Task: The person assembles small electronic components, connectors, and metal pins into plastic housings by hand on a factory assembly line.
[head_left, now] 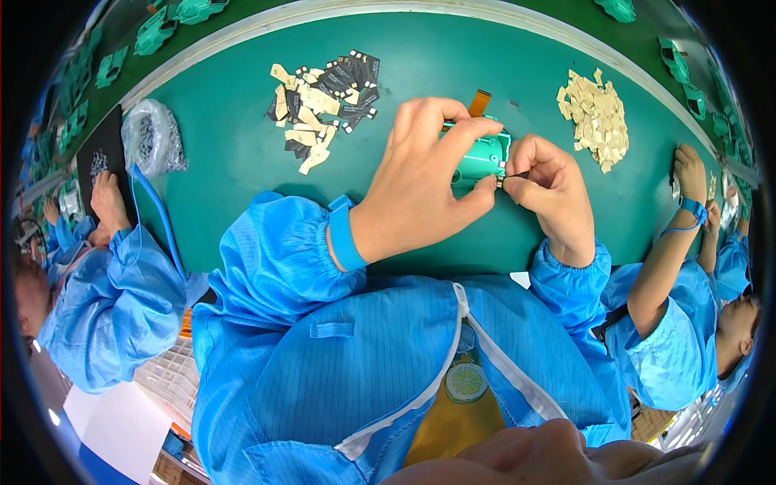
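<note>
- case (pixel 482 158), green plastic: held above the green table (pixel 453 56), in front of the wearer's chest, with both hands at it.
- left hand (pixel 412 174): clamped on the case, fingers over its far side, thumb at its near right end.
- right hand (pixel 558 186): thumb and forefinger together at the case's right end, pinching a small dark strip (pixel 520 175) (mostly hidden by the fingertips).
- ribbon (pixel 480 103), orange: juts out beyond the case's far side; its join cannot be seen.
- heap of black and cream strips (pixel 322 102): on the table, beyond the left hand.
- pile of cream pieces (pixel 598 117): on the table, far right.
- step in hand, as judged: lining up or seating the strip at the case's end.
- next move, as judged: calls for a steady left hold and light, exact fingertip pressure.
</note>
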The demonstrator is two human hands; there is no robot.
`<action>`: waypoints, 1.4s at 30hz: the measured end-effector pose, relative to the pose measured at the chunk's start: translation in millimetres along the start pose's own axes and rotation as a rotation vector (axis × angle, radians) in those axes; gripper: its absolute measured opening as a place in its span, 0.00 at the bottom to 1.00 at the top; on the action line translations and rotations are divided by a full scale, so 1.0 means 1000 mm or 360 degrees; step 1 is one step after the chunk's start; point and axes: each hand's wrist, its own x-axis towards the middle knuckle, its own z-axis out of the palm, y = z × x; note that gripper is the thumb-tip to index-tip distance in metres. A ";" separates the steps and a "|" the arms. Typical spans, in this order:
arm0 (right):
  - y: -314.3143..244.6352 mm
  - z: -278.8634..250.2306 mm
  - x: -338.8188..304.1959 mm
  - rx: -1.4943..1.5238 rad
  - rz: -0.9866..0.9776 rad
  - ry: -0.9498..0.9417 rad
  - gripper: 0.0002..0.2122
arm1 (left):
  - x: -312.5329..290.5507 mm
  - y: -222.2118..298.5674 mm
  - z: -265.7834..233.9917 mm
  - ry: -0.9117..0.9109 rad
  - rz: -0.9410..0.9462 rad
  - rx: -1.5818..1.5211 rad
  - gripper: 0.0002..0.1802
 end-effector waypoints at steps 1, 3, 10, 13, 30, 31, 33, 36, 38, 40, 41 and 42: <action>0.000 0.001 0.001 -0.0003 0.0001 0.0004 0.07 | 0.000 -0.002 0.000 0.0007 0.0003 -0.0002 0.29; 0.000 0.004 0.003 -0.0004 -0.0003 0.0006 0.07 | -0.001 -0.006 0.000 0.0018 0.0006 -0.0014 0.30; 0.000 0.005 0.003 0.0024 -0.0021 0.0027 0.07 | 0.001 0.000 -0.004 -0.0011 -0.0020 0.0014 0.30; 0.001 0.005 0.003 -0.0025 -0.0004 0.0025 0.06 | 0.001 0.000 -0.005 -0.0029 -0.0031 0.0019 0.30; -0.002 -0.011 -0.003 -0.0497 -0.0269 0.0130 0.08 | 0.010 0.014 -0.009 -0.0221 -0.0072 0.0267 0.35; -0.001 -0.012 -0.003 -0.0453 -0.0298 0.0166 0.08 | 0.010 0.015 -0.010 -0.0256 -0.0053 0.0357 0.37; 0.002 -0.016 -0.003 -0.0589 -0.0296 0.0063 0.08 | 0.011 0.013 -0.008 -0.0275 0.0045 0.0412 0.38; 0.008 -0.018 -0.004 -0.0627 -0.0313 0.0089 0.09 | 0.010 0.008 -0.004 -0.0213 0.0234 0.0508 0.37; 0.009 -0.019 -0.005 -0.0623 -0.0365 0.0120 0.11 | 0.013 0.005 -0.004 -0.0141 0.0343 0.0542 0.35; 0.010 -0.015 -0.006 -0.0640 -0.0414 0.0148 0.13 | 0.011 0.006 -0.005 -0.0136 0.0377 0.0556 0.35; 0.011 -0.011 -0.008 -0.0739 -0.0454 0.0204 0.16 | 0.010 0.006 -0.005 -0.0119 0.0377 0.0559 0.34; 0.011 -0.006 -0.010 -0.0839 -0.0491 0.0259 0.20 | 0.010 0.006 -0.005 -0.0116 0.0406 0.0560 0.34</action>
